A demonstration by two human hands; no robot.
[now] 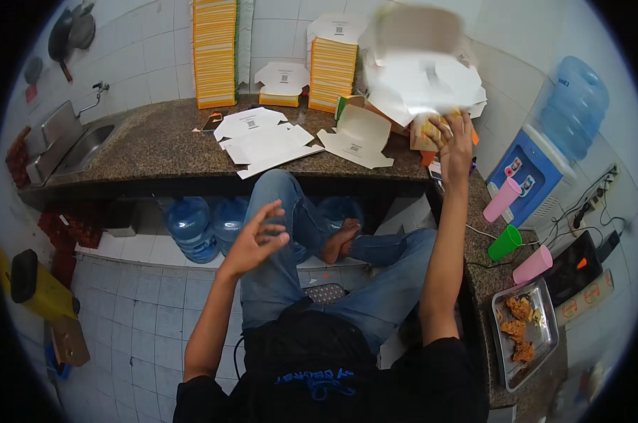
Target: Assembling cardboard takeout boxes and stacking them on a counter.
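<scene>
My left hand (260, 240) hovers above my raised knee, its fingers spread and nothing in them. At the right end of the counter, my right hand (454, 144) grips an unfolded cardboard food box (421, 74), white inside and smeared by motion. Its fingers curl at the near edge of the box, beside a yellow-and-orange printed piece of carton, and partly hide it. Flat white box blanks (262, 144) lie on the counter in front of me. Next to them, another opened blank (361, 134) rests with its flap raised.
Tall stacks of folded yellow-striped boxes (215, 53) stand against the tiled wall. On the right are a water dispenser (534, 173), a green cup (505, 243), pink cups (503, 200) and a metal tray (504, 366) of fried chicken. A sink (86, 148) is at left; water bottles (192, 229) stand below the counter.
</scene>
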